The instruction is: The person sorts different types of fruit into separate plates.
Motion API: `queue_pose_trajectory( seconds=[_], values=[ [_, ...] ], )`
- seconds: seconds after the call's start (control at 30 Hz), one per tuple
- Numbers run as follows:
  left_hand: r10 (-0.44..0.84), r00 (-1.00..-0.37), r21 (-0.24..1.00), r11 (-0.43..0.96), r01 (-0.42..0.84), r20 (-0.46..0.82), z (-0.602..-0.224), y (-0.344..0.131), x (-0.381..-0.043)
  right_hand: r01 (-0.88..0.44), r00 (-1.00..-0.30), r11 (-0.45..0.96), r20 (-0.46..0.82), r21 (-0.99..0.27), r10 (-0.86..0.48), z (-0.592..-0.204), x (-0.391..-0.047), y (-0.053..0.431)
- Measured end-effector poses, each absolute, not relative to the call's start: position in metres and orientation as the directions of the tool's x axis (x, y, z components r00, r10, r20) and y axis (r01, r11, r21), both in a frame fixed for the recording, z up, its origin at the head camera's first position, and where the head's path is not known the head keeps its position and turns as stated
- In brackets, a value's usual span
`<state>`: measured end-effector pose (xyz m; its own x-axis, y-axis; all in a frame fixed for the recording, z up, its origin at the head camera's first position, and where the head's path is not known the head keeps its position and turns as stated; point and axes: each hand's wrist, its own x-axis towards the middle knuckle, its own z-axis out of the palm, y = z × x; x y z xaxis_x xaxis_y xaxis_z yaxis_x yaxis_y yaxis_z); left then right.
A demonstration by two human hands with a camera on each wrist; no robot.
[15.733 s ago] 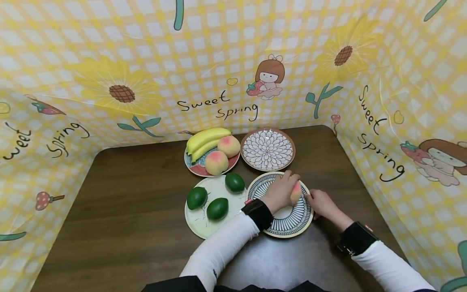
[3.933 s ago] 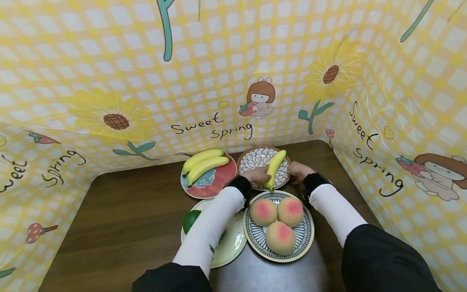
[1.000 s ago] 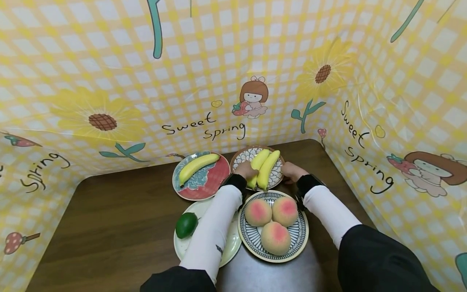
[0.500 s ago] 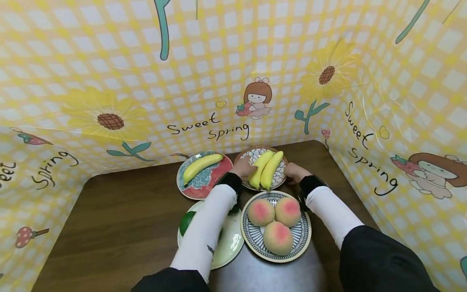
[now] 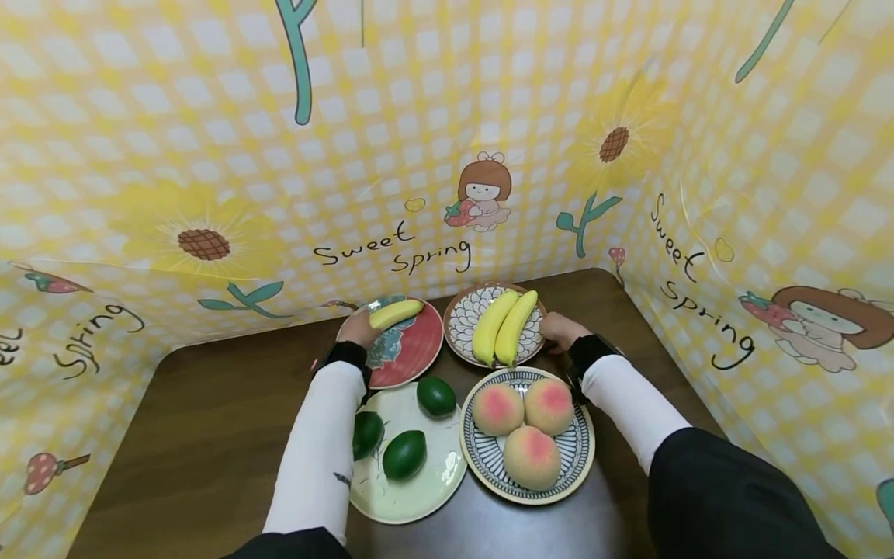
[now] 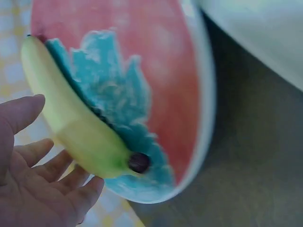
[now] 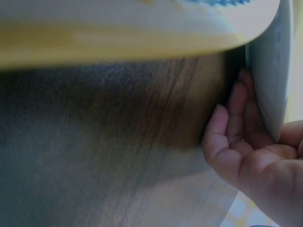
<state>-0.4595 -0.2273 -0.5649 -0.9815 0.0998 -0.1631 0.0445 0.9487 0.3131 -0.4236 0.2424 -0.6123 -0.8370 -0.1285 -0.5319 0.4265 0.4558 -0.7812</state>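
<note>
My left hand (image 5: pixel 359 329) is at the near end of a banana (image 5: pixel 396 313) lying on a red and teal plate (image 5: pixel 417 357). In the left wrist view the fingers spread loosely along that banana, and the thumb (image 6: pixel 28 111) lies at its edge without closing round it. My right hand (image 5: pixel 561 329) grips the rim of a brown-rimmed plate (image 5: pixel 457 335) with a petal pattern. Its fingers reach under the plate (image 7: pixel 272 66) in the right wrist view, with the thumb over the edge. Two bananas (image 5: pixel 504 326) lie side by side on this plate.
Nearer the body stands a black-and-white patterned plate (image 5: pixel 585 454) with three peaches (image 5: pixel 533 458). To its left, a pale green plate (image 5: pixel 440 489) bears three green lime-like fruits (image 5: pixel 404 455). A checked yellow cloth (image 5: pixel 391 140) hangs behind and beside the brown table (image 5: pixel 209 435).
My left hand has let go of the second banana on the petal plate and moved left to the last banana on the red plate. Earlier, peaches went onto the patterned plate. My right hand stays put lately.
</note>
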Motion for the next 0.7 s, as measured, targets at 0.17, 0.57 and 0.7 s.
queue_pose_trajectory(
  seconds=[0.17, 0.57, 0.7],
  values=[
    [0.075, -0.987, 0.281, 0.959, 0.033, -0.14, -0.568, -0.227, -0.446, 0.447, -0.836, 0.451, -0.54, -0.772, -0.095, -0.596, -0.408, 0.228],
    [-0.022, -0.976, 0.337, 0.937, -0.096, -0.216, -0.495, -0.176, -0.384, 0.446, -0.841, 0.451, -0.535, -0.773, -0.085, -0.526, -0.361, 0.209],
    [0.004, -0.978, 0.35, 0.934, -0.071, -0.209, -0.492, -0.173, -0.38, 0.455, -0.84, 0.463, -0.54, -0.76, -0.061, -0.499, -0.346, 0.199]
  ],
)
